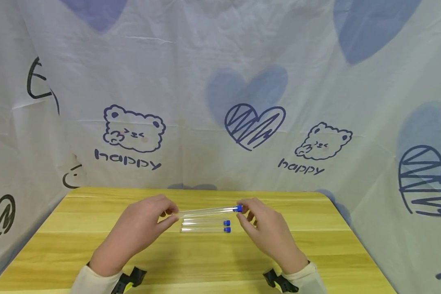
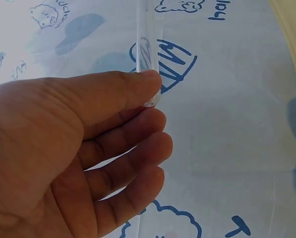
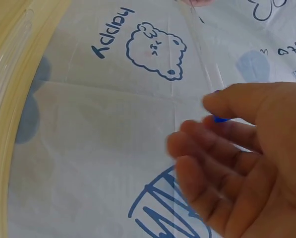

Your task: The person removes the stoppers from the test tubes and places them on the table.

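Observation:
A clear test tube with a blue cap [image 1: 209, 212] is held above the table, its capped end slightly higher in the head view. My left hand [image 1: 147, 222] pinches its rounded end between thumb and index finger; the left wrist view shows that tube end [image 2: 148, 101] below the thumb. At the other end, my right hand [image 1: 266, 226] has thumb and index finger about the blue cap [image 3: 220, 119], which the thumb partly hides. Two more capped test tubes, a farther one [image 1: 203, 222] and a nearer one [image 1: 203, 230], lie side by side on the table.
The wooden table [image 1: 206, 269] has a light yellow grain. Behind it and at both sides hangs a white cloth [image 1: 191, 81] printed with blue hearts, bears and lettering. Black straps with mounts sit at both wrists.

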`<state>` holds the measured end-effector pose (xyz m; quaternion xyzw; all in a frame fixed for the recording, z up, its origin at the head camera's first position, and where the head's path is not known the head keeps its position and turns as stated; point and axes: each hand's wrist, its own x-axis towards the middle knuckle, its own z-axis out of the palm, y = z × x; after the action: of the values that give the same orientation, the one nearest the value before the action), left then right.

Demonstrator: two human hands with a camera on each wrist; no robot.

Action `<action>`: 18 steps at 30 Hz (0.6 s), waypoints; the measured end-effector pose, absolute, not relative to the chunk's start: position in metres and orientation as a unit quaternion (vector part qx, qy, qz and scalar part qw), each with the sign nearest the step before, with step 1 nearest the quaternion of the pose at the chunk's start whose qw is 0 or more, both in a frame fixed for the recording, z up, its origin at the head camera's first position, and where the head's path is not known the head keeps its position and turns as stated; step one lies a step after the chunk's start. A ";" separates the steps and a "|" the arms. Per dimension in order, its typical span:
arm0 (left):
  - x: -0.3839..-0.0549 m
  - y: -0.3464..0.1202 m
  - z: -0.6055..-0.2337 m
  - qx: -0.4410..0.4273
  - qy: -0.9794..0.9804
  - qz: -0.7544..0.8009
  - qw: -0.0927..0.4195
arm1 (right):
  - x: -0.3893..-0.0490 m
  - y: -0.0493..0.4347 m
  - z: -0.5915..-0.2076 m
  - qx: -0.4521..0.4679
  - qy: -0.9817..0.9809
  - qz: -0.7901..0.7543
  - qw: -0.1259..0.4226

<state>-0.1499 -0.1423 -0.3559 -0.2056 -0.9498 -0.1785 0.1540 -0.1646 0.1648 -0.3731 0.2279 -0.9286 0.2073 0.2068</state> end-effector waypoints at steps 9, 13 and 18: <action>-0.151 -0.139 -0.355 -0.224 -0.941 -0.182 0.175 | -0.165 0.168 -0.368 0.263 -0.904 0.216 0.261; -0.150 -0.135 -0.355 -0.236 -0.933 -0.189 0.195 | -0.165 0.171 -0.368 0.270 -0.896 0.221 0.274; -0.149 -0.133 -0.353 -0.240 -0.925 -0.195 0.221 | -0.165 0.174 -0.367 0.281 -0.888 0.213 0.296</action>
<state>-0.1488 -0.1333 -0.3529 -0.2397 -0.9250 -0.1953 0.2207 -0.1647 0.1741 -0.3673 0.2813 -0.8876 0.2127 0.2962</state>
